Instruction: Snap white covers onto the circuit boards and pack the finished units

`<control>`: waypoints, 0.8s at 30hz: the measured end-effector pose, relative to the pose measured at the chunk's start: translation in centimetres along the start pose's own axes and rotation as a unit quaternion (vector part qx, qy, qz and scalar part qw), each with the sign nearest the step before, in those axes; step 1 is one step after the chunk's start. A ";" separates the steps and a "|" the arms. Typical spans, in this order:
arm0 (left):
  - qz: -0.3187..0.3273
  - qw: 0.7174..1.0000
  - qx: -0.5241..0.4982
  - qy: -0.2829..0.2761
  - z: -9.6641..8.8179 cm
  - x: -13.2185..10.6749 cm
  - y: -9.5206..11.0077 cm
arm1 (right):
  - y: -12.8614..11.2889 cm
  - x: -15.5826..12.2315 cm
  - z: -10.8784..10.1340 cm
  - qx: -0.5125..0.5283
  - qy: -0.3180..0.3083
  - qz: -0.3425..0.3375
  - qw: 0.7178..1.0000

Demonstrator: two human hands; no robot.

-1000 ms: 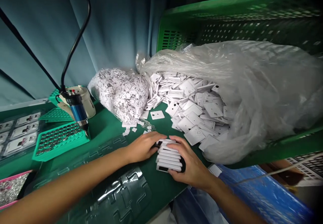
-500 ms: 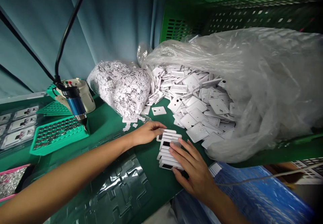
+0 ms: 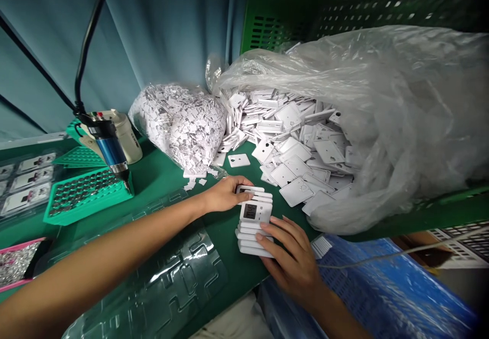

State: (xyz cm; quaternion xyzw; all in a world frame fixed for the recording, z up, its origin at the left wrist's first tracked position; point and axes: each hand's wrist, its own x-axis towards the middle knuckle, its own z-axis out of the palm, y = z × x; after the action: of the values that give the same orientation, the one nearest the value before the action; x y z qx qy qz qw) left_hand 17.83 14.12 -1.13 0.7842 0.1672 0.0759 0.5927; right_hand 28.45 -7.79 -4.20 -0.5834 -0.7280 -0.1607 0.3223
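While resting on a loose stack of white cards on a green bench mat, left hand half-curled over the far end, right hand cupped against the near end; just beyond, clear plastic bag spilling more cards, sagging from a green perforated crate; far left, bag of white offcuts.

A green-topped workbench is carrying a stack of white rectangular cards, a perforated green plastic tray, a clear moulded plastic sheet and a bulging clear bag of white scraps.
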 end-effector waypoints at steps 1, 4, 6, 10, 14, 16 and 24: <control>0.003 1.000 0.000 -0.004 0.0 -0.2 0.1 | 0.1 0.2 0.1 0.002 0.011 0.011 1.000; 0.011 1.000 -0.002 -0.028 0.0 -1.1 0.7 | 0.3 0.8 0.3 -0.006 0.034 0.042 0.999; 0.013 0.998 -0.003 -0.054 -0.1 -1.7 1.1 | 0.2 0.9 0.3 -0.016 0.037 0.051 0.998; 0.033 0.995 0.017 -0.091 -0.5 -2.3 1.3 | -0.3 0.6 0.0 -0.032 0.040 0.059 0.997; 0.034 0.993 0.011 -0.108 -0.7 -1.6 0.7 | -0.8 -0.1 -0.6 -0.021 0.034 0.040 0.998; 0.034 0.993 0.012 -0.112 -0.6 -1.4 0.7 | -1.0 -0.2 -0.8 -0.016 0.034 0.030 0.999; 0.030 0.990 0.068 -0.116 -0.4 -4.2 1.8 | -0.1 0.5 -0.2 0.072 -0.028 0.145 0.986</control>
State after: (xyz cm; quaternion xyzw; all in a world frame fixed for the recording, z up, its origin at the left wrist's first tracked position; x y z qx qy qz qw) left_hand 14.05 12.54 1.00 0.8309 0.0788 -0.0094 0.5508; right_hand 28.32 -7.59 -3.70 -0.6625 -0.6542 -0.0431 0.3624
